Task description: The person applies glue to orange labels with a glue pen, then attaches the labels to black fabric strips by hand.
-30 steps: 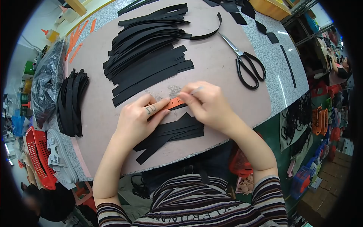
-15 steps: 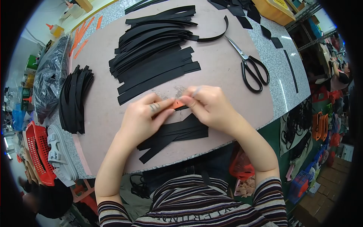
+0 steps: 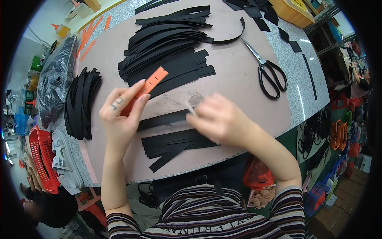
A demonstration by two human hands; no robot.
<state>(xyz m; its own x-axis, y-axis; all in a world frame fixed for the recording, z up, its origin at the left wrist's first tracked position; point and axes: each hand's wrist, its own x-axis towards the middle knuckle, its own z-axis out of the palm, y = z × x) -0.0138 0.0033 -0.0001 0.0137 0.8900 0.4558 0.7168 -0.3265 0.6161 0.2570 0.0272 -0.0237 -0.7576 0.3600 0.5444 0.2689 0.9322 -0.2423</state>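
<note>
My left hand (image 3: 121,111) pinches an orange strip (image 3: 157,78) with short dark marks on it, raised at a slant above the mat. In my closed right hand (image 3: 219,119), blurred by motion, is a thin pale pen-like stick (image 3: 190,106); its exact kind I cannot tell. Under that hand, a single black strip (image 3: 165,119) lies on the pinkish mat (image 3: 246,111). Nearer my body is a small fanned pile of black strips (image 3: 171,144), partly crossing one another. A large stack of black strips (image 3: 167,42) spreads across the mat beyond my hands.
Black-handled scissors (image 3: 266,69) lie open at the right. Another bundle of black strips (image 3: 82,103) sits at left beside a plastic-wrapped bag (image 3: 55,83). More orange strips (image 3: 88,36) lie far left. A yellow bin (image 3: 292,12) and black offcuts (image 3: 271,16) are far right.
My left hand has lifted the orange strip up and left, off the black strip. My right hand has shifted slightly right and down, and the black strip now lies uncovered on the mat.
</note>
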